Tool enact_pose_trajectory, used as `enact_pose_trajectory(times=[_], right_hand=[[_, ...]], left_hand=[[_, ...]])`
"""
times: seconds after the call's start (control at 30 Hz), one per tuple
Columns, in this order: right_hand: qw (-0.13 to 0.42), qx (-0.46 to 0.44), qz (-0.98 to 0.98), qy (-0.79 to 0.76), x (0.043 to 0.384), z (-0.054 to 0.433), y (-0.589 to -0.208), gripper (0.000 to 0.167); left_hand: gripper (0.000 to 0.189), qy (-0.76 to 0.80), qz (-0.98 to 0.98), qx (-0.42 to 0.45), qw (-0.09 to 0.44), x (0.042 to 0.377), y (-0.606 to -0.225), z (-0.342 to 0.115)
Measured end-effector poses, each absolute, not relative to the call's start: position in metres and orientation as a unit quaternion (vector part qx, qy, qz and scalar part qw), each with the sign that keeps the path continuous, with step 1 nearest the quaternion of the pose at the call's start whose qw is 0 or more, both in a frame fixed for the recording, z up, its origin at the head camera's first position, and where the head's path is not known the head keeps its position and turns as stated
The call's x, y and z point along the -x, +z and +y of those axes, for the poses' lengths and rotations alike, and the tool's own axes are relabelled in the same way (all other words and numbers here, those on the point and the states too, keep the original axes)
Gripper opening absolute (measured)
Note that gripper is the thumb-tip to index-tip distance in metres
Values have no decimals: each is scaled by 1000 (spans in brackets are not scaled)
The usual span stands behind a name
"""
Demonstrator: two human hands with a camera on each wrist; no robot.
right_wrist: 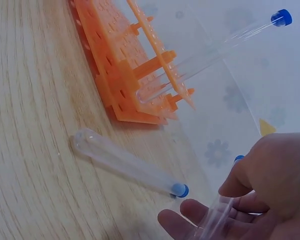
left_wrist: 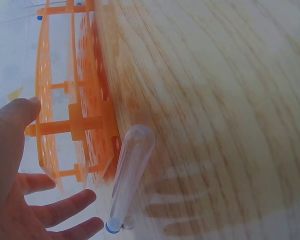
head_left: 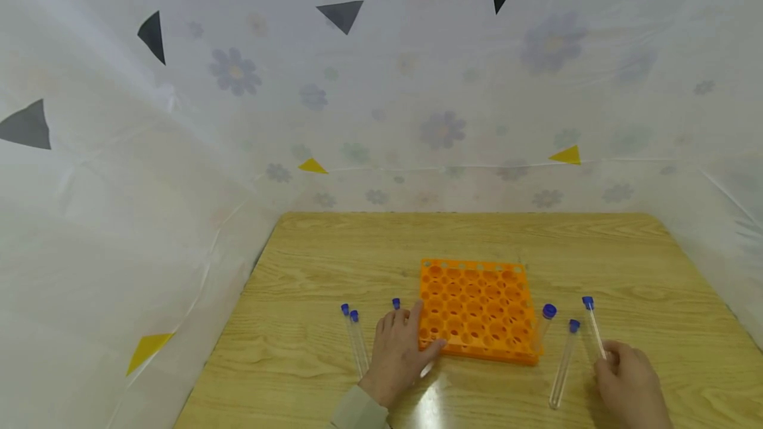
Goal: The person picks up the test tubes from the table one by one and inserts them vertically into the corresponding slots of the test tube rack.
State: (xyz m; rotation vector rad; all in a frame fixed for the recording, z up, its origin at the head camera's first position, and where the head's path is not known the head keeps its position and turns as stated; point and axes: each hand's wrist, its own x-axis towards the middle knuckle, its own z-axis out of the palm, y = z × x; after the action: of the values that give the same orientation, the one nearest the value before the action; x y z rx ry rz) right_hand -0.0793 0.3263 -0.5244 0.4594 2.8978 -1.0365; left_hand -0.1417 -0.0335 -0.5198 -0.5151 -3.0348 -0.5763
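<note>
An orange test tube rack [head_left: 477,310] stands on the table. My left hand [head_left: 398,353] rests at its front left corner, thumb touching the top plate and the other fingers loosely extended along the side. A clear tube [left_wrist: 132,167] with a blue cap lies on the wood near that hand. With my right hand [head_left: 633,382] I pinch a clear test tube [head_left: 595,330], its blue cap [head_left: 588,302] pointing away from me. Another capped tube [right_wrist: 215,57] stands tilted in the rack's right end. Between rack and right hand lies one more tube [head_left: 563,369].
Two blue-capped tubes [head_left: 356,339] lie to the left of my left hand, partly hidden by it. The wooden table [head_left: 334,250] reaches back to a flowered plastic sheet [head_left: 381,104] that hangs behind and at the sides.
</note>
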Motion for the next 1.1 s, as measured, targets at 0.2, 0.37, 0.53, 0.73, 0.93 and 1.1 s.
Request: enact_pose_trajectory(times=[0.2, 0.37, 0.53, 0.73, 0.93, 1.1], right_hand=[[40, -146, 920, -362, 83, 320, -515, 41], [22, -134, 917, -375, 82, 315, -510, 36], [-45, -118, 924, -362, 82, 308, -508, 28], [-139, -84, 926, -341, 81, 299, -507, 22], [-168, -69, 915, -361, 85, 291, -502, 20], [-186, -60, 901, -386, 89, 285, -496, 20]], left_hand=[[76, -180, -970, 165, 11, 141, -519, -34], [76, -178, -970, 167, 16, 141, -519, -33], [76, -177, -970, 168, 16, 141, -520, -34], [75, -185, -968, 167, 14, 141, -520, -34], [75, -187, -968, 167, 11, 142, -521, -34], [76, -185, -968, 167, 9, 142, -521, -34]])
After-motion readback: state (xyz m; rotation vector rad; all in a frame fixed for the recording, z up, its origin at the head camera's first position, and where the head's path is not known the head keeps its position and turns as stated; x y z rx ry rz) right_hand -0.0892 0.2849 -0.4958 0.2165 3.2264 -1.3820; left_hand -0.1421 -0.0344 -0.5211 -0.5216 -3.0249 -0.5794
